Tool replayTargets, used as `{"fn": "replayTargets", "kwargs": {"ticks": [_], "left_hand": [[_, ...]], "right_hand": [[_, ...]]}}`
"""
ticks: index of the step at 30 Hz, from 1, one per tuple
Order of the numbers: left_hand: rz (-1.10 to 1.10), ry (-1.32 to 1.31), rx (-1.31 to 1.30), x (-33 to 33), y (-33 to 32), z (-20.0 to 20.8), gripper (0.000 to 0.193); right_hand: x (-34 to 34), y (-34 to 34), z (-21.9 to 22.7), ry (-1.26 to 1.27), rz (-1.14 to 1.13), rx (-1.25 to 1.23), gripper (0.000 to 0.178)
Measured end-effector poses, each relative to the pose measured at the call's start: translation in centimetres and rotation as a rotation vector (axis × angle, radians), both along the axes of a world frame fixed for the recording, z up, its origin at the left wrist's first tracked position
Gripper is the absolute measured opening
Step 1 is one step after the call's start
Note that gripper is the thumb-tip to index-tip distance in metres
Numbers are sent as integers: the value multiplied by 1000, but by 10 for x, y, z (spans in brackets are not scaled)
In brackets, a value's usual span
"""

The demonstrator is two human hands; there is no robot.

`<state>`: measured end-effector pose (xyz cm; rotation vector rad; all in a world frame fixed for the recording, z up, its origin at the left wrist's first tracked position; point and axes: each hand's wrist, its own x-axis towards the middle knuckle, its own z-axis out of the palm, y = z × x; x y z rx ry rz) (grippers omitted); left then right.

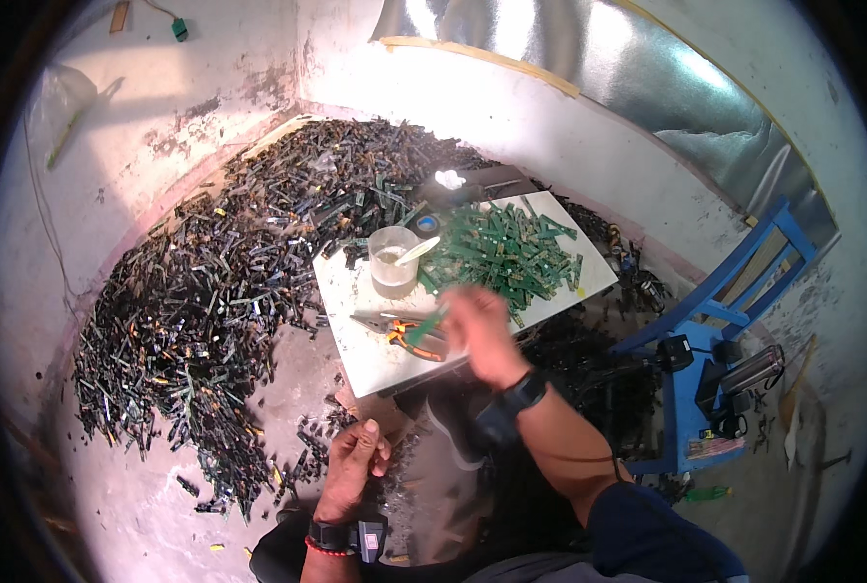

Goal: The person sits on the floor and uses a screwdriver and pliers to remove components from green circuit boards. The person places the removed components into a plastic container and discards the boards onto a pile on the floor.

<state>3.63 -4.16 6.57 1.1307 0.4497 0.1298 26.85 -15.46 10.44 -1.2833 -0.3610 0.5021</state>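
Observation:
My right hand (479, 330), smeared by motion, is over the near edge of a white board (344, 335). Its fingers pinch a narrow green circuit board strip (428, 326). Beneath that strip lie orange-and-black handled pliers (416, 347). Just beyond my hand spreads a heap of similar green strips (506, 251). A clear plastic tub (391, 280) stands to their left, with a pale brush-like handle (417, 251) leaning across its rim. My left hand (358, 455) is curled closed in front of the board, over the floor; whatever its fingers may hold is hidden.
A large pile of dark strips (200, 321) covers the floor at left and behind the board. A blue roll of tape (426, 224) sits behind the tub. At right stands a blue chair (691, 369) with black devices on it. White walls (220, 58) close off the back.

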Motion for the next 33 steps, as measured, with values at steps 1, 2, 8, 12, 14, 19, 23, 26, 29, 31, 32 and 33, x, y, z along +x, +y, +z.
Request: {"fn": "replayTargets", "kwargs": {"ticks": [1,2,8,12,14,19,23,26,29,31,32,33], "left_hand": [[13,0,4,-1,2,-9,42],[21,50,41,-3,2,-10,42],[52,174,232,-5,1,-4,40],[42,168,286,-5,1,-9,38],[39,194,311,-3,-6,-7,38],[-7,228,601,-7,-13,-32,34],[-33,171,965,-22,-21,-45,22],[0,77,1044,-29,-33,-53,26],[-82,131,1169,-31,-41,-42,31],[-13,62,1182,-43,-51,-71,31],[12,54,1215,-45,-56,-85,31],[13,110,1302,-46,-62,-94,30]], "right_hand": [[18,-5,8,-31,-145,41,25],[37,-12,13,24,-234,15,27],[39,-31,-8,160,-237,-141,18],[-12,-5,-10,-125,15,-208,16],[-37,4,-7,-302,146,-320,17],[-66,20,-17,-618,410,-410,17],[-80,36,-48,-558,479,-478,16],[-90,34,-45,-505,587,-492,15],[-104,40,-46,-559,664,-547,18],[-116,50,-67,-493,796,-530,18],[-120,54,-76,-464,852,-527,18],[-122,59,-83,-474,909,-580,20]]}}
